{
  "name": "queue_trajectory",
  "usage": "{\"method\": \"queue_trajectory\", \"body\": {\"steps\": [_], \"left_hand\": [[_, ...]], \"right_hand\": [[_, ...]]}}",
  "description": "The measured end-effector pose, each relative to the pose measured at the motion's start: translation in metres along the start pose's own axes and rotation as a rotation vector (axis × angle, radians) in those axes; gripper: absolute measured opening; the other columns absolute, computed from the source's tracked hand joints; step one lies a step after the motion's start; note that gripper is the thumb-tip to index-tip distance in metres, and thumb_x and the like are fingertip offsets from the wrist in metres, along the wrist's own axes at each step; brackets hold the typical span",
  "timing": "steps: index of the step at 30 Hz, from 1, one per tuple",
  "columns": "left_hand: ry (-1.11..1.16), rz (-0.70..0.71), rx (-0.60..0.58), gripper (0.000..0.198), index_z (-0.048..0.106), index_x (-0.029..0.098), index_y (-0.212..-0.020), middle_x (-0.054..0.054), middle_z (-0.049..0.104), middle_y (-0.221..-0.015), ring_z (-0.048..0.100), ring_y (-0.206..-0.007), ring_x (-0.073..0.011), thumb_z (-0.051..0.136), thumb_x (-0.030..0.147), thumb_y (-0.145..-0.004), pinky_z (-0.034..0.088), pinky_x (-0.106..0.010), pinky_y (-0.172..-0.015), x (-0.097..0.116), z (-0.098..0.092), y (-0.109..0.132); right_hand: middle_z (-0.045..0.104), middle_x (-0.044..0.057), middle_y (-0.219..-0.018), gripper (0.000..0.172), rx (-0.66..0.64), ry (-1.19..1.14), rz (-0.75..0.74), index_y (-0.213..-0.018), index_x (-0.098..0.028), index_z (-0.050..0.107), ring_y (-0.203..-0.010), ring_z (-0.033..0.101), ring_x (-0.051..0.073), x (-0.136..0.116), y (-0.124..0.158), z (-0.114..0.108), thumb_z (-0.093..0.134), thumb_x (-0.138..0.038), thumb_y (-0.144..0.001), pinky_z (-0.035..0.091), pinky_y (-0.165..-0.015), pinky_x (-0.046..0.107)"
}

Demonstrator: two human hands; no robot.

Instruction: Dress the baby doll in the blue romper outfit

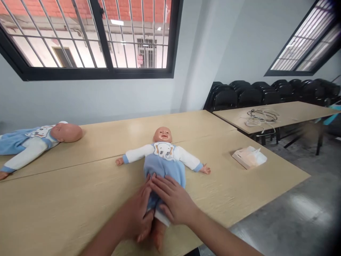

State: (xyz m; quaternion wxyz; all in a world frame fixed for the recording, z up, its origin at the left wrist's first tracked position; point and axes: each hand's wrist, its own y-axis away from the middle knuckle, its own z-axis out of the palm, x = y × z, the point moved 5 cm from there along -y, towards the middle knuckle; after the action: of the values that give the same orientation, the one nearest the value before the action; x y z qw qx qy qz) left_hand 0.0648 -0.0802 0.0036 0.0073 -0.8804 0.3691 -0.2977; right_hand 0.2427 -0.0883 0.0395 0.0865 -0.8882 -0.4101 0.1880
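1. The right hand (173, 203) lies flat on the lower body of the doll (163, 158). Its fingers are a little spread and point up toward the doll's chest, pressing on the blue suit without pinching anything.
2. The left hand (138, 213) lies just beside it, touching it, with its fingers pressed together along the doll's hip and leg. Whether it closes around the leg cannot be told.
3. The doll lies on its back on the counter (80, 199) near the front edge. Its arms are stretched out to both sides and its head points away from the hands. Both hands cover its legs, and only a bare foot shows below them.
4. Right of the doll, well apart from its outstretched arm, a tissue pack (249, 157) rests on the same counter.
5. Far left of the doll, toward the wall, a second doll (39, 140) in the same blue and white clothes lies on its back, partly cut off by the picture's edge.
6. Behind and right of the doll stands another counter (293, 110) with a bundle of cables (262, 117) on it.
7. Beyond that, black chairs (239, 95) are lined up along the wall.
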Motion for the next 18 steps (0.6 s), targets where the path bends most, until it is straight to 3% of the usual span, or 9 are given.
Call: {"method": "queue_trajectory", "body": {"steps": [3, 5, 8, 11, 14, 18], "left_hand": [[-0.066, 0.039, 0.011, 0.062, 0.044, 0.017, -0.156, -0.016, 0.033, -0.174, 0.029, -0.163, -0.0294, 0.056, 0.017, -0.095, 0.038, -0.055, -0.130, -0.009, -0.013, -0.046], [-0.199, 0.019, 0.121, 0.043, 0.059, 0.019, -0.140, -0.015, 0.047, -0.167, 0.039, -0.158, -0.0331, 0.057, 0.019, -0.097, 0.033, -0.063, -0.129, -0.011, -0.026, -0.075], [-0.298, -0.036, 0.418, 0.029, 0.061, 0.018, -0.129, -0.017, 0.065, -0.147, 0.056, -0.142, -0.0350, 0.055, 0.027, -0.102, 0.031, -0.067, -0.127, -0.004, -0.045, -0.097], [-0.223, 0.025, 0.545, 0.026, 0.057, 0.018, -0.128, -0.015, 0.071, -0.129, 0.065, -0.125, -0.0306, 0.052, 0.026, -0.104, 0.045, -0.057, -0.118, 0.016, -0.035, -0.088], [-0.129, 0.111, 0.454, 0.031, 0.054, 0.019, -0.131, -0.014, 0.073, -0.121, 0.068, -0.115, -0.0292, 0.052, 0.021, -0.100, 0.056, -0.048, -0.101, 0.041, -0.002, -0.064], [0.031, 0.133, 0.158, 0.040, 0.055, 0.023, -0.130, -0.009, 0.074, -0.123, 0.070, -0.112, -0.0267, 0.060, 0.017, -0.091, 0.060, -0.043, -0.095, 0.058, 0.038, -0.049]], "right_hand": [[0.037, 0.014, -0.172, 0.068, 0.095, 0.041, 0.152, -0.168, -0.014, 0.033, -0.160, 0.034, 0.030, 0.031, -0.007, 0.003, 0.043, -0.048, -0.109, 0.031, -0.130, 0.056], [0.042, 0.015, -0.169, 0.062, 0.145, 0.070, 0.260, -0.163, -0.014, 0.043, -0.158, 0.038, 0.032, 0.053, -0.016, 0.005, 0.047, -0.044, -0.108, 0.033, -0.130, 0.056], [0.045, 0.013, -0.168, 0.057, 0.203, 0.115, 0.388, -0.160, -0.015, 0.049, -0.158, 0.039, 0.032, 0.088, -0.034, 0.006, 0.049, -0.038, -0.107, 0.033, -0.130, 0.055], [0.045, 0.014, -0.168, 0.057, 0.242, 0.168, 0.479, -0.159, -0.012, 0.050, -0.158, 0.038, 0.032, 0.130, -0.057, 0.005, 0.047, -0.038, -0.108, 0.030, -0.131, 0.053], [0.044, 0.014, -0.168, 0.058, 0.255, 0.199, 0.570, -0.159, -0.011, 0.050, -0.158, 0.038, 0.032, 0.183, -0.078, -0.002, 0.042, -0.041, -0.110, 0.025, -0.132, 0.051], [0.043, 0.016, -0.169, 0.059, 0.259, 0.225, 0.688, -0.158, -0.008, 0.050, -0.159, 0.036, 0.031, 0.263, -0.100, -0.015, 0.039, -0.041, -0.110, 0.019, -0.134, 0.049]]}}
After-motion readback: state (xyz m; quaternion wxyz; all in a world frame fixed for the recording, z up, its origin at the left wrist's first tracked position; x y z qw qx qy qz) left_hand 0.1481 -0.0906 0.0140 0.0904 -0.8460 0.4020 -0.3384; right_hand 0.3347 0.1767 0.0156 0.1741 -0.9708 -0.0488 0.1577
